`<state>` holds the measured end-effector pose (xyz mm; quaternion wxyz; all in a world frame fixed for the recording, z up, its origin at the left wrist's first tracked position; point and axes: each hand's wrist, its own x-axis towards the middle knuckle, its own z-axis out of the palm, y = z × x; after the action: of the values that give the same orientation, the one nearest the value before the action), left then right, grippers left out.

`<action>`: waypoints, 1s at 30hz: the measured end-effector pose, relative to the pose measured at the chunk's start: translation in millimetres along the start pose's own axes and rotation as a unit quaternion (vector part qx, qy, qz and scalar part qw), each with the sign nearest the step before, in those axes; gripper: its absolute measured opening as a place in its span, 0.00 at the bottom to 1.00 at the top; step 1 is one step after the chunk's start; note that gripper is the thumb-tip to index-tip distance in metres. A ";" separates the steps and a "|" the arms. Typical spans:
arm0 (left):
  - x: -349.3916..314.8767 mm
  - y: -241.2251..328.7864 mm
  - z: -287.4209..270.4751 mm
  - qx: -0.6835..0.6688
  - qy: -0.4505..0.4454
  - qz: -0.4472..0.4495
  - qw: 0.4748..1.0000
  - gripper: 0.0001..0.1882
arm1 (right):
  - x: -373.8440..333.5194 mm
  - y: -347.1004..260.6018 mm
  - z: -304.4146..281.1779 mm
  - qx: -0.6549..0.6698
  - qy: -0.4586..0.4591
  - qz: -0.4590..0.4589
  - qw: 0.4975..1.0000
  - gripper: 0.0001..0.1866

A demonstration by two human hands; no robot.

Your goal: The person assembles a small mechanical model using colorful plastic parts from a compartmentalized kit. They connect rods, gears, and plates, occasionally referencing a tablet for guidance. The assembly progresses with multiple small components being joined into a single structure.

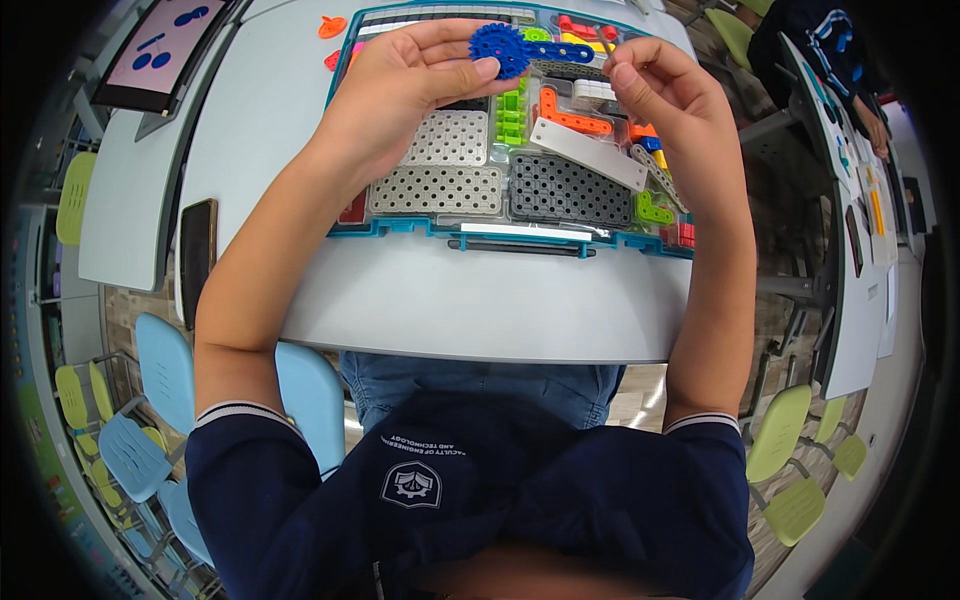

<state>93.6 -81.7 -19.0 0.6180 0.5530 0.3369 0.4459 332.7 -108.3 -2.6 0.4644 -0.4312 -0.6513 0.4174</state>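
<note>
My left hand [405, 85] pinches a blue toothed gear [500, 50] between thumb and fingers. A blue beam with holes [565, 52] sticks out from the gear toward the right; I cannot tell whether the two are joined. Between the thumb and fingertips of my right hand [675, 105] is a thin grey rod [605, 42], close to the beam's right end. Both hands hover over a teal-edged kit tray [400, 228] of building parts. Below them lie an orange angled piece [570, 118], a pale flat bar [588, 155] and green connectors [511, 115].
Perforated plates, light [435, 190] and dark [570, 190], fill the tray's near side. Left of it are a phone [198, 255], a laptop screen [165, 48] and orange pieces [331, 27]. Blue chairs [165, 370] stand at left. Another person [815, 40] sits at the right-hand table.
</note>
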 end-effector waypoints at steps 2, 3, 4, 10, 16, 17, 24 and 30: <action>-0.8 0.2 1.7 0.002 0.004 0.003 1.000 0.20 | 2.0 2.4 1.9 0.041 0.011 0.001 0.999 0.12; -1.1 0.1 2.5 0.003 0.007 0.005 1.000 0.20 | 2.2 3.2 2.3 0.048 0.013 0.003 0.999 0.12; -1.4 -0.1 3.6 -0.006 0.008 0.009 1.000 0.20 | 2.2 3.9 2.5 0.055 0.015 0.005 0.998 0.12; -2.1 0.0 5.2 -0.033 0.011 0.014 0.999 0.21 | 1.4 6.1 4.3 0.069 0.027 0.030 0.997 0.11; -3.2 1.2 5.1 -0.029 0.002 0.026 0.999 0.16 | 1.7 6.8 7.1 0.068 0.037 0.027 0.997 0.11; -3.8 1.4 5.4 -0.026 0.003 0.026 0.999 0.16 | 1.2 6.8 7.6 0.068 0.042 0.030 0.996 0.11; -5.4 1.8 5.8 -0.018 0.008 0.027 0.999 0.18 | 1.5 6.4 10.1 0.098 0.063 0.000 0.993 0.11; -5.4 0.2 7.7 -0.002 0.008 0.049 0.999 0.19 | 1.8 5.7 8.9 0.127 0.076 -0.028 0.989 0.11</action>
<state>98.5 -89.6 -17.9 0.5936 0.5639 0.3137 0.4808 324.7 -106.2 -9.5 0.5752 -0.3808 -0.5675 0.4495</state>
